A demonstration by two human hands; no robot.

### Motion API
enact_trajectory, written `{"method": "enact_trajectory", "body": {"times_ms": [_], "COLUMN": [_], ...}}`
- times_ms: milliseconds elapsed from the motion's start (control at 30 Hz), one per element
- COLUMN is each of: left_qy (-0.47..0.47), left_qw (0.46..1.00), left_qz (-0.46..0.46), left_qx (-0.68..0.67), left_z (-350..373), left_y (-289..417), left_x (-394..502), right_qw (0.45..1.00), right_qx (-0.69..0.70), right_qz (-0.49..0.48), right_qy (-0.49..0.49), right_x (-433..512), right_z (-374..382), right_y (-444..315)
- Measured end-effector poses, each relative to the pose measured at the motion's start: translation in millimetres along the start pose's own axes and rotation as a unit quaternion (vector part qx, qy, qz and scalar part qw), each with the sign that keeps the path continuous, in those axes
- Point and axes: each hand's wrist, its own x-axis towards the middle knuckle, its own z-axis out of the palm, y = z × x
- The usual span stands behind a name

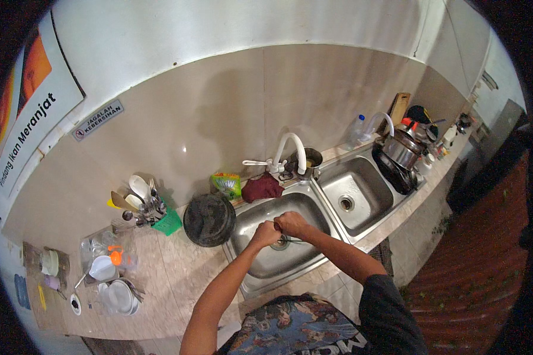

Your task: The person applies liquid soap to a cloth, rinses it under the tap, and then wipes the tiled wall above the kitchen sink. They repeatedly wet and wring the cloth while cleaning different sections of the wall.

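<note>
Above the left steel sink basin [308,208], my left hand [266,234] and my right hand [292,223] meet, both with curled fingers. Something small and dark shows between them, too little of it to name; a thin dark strand or stick appears below my right hand. The drain [280,243] lies under the hands, partly hidden. Behind the basin stands a white curved faucet [293,146], with a dark red cloth [262,188] beside its base. A green and yellow pouch [227,185] leans by the wall.
A round black pan [209,220] sits left of the basin. Farther left are a green utensil basket [169,222], stacked white bowls [121,296] and an orange-topped container [116,256]. The second basin [357,191] is at the right, with a metal pot [402,148] and black pan [393,173] beyond.
</note>
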Motion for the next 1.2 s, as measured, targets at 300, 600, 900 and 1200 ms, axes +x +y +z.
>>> {"method": "enact_trajectory", "body": {"times_ms": [300, 600, 900, 1200], "left_qy": [-0.061, 0.091, 0.013, 0.175], "left_qw": [0.998, 0.987, 0.995, 0.983], "left_qz": [0.008, 0.123, 0.082, -0.001], "left_qx": [-0.009, -0.048, 0.048, -0.050], "left_z": [5, 6, -13, -9], "left_y": [-38, 12, 10, -5], "left_x": [1, -33, -53, -58], "right_qw": [0.789, 0.898, 0.756, 0.718], "right_qx": [0.607, 0.337, 0.601, 0.664], "right_qz": [0.093, 0.226, 0.229, 0.168], "right_qy": [-0.036, 0.171, 0.123, 0.124], "right_x": [-20, -10, -18, -15], "right_z": [-4, 39, 45, 35], "right_y": [-4, -16, -30, -73]}}
